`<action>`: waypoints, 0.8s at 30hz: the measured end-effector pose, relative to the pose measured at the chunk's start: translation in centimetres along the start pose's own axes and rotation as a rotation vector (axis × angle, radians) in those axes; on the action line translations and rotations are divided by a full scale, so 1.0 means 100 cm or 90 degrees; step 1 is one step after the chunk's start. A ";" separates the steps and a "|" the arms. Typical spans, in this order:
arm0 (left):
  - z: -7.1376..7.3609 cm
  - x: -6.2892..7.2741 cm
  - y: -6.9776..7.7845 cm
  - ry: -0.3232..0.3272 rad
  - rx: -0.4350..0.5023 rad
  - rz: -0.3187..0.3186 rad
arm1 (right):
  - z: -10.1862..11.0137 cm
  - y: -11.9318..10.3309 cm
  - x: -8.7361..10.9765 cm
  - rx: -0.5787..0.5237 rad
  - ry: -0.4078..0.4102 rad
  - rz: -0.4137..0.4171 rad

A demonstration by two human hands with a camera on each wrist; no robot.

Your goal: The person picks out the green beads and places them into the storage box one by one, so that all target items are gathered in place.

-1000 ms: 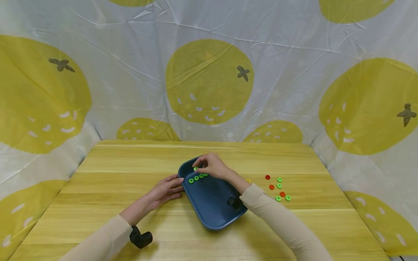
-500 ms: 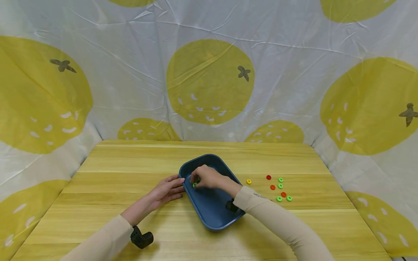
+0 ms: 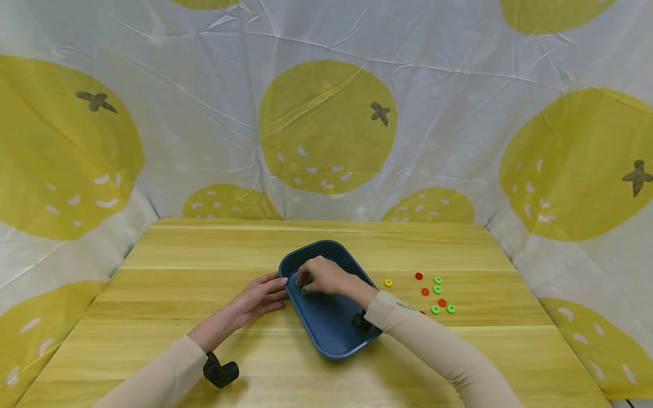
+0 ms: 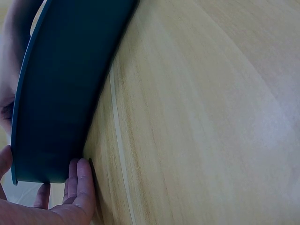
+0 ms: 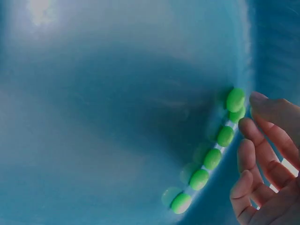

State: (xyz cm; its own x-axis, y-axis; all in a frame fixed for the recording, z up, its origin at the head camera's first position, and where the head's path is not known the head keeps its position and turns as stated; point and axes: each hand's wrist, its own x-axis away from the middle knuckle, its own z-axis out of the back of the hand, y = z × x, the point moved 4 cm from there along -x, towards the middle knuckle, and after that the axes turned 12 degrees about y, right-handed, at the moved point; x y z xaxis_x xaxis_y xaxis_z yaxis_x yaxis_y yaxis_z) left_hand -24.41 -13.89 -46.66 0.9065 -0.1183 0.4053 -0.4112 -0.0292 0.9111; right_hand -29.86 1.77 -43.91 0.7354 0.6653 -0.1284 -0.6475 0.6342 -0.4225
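Left hand (image 3: 262, 293): fingers extended, placed against the tray (image 3: 331, 331); nothing is gripped. Tray's long axis is slanted from far left to near right. Green rings (image 5: 213, 159): arranged in a row inside, toward the far end; end ring is found just beside the right thumb. Right hand (image 3: 323, 276), nearer: fingers curled; whether a ring is pinched cannot be told. Loose rings (image 3: 437, 289): scattered right of the tray.

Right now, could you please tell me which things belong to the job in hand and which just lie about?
Seemingly in the job:
- blue tray, with the left hand at its edge
- green rings lined up inside, with the right hand at them

Seemingly just lying about on the table:
- yellow ring
- red rings
- loose green rings, though they may belong too
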 end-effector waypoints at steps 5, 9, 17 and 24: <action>0.001 0.000 -0.001 0.004 -0.001 0.005 | 0.006 0.003 -0.001 -0.066 0.071 -0.016; 0.000 -0.001 -0.001 0.004 -0.003 0.006 | 0.012 0.007 0.000 -0.211 0.141 -0.053; -0.001 -0.001 0.001 0.007 -0.007 0.004 | 0.022 0.009 0.002 -0.351 0.176 -0.099; -0.002 -0.001 0.001 0.004 -0.007 0.004 | 0.038 0.009 0.008 -0.398 0.180 -0.127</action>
State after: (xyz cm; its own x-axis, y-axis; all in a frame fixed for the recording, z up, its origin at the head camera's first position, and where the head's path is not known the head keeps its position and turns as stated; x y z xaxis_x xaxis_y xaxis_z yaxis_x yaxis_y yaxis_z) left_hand -24.55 -13.72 -46.57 0.9043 -0.1130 0.4117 -0.4161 -0.0176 0.9092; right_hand -30.62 4.38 -40.98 0.9066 0.3784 -0.1871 -0.3218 0.3326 -0.8865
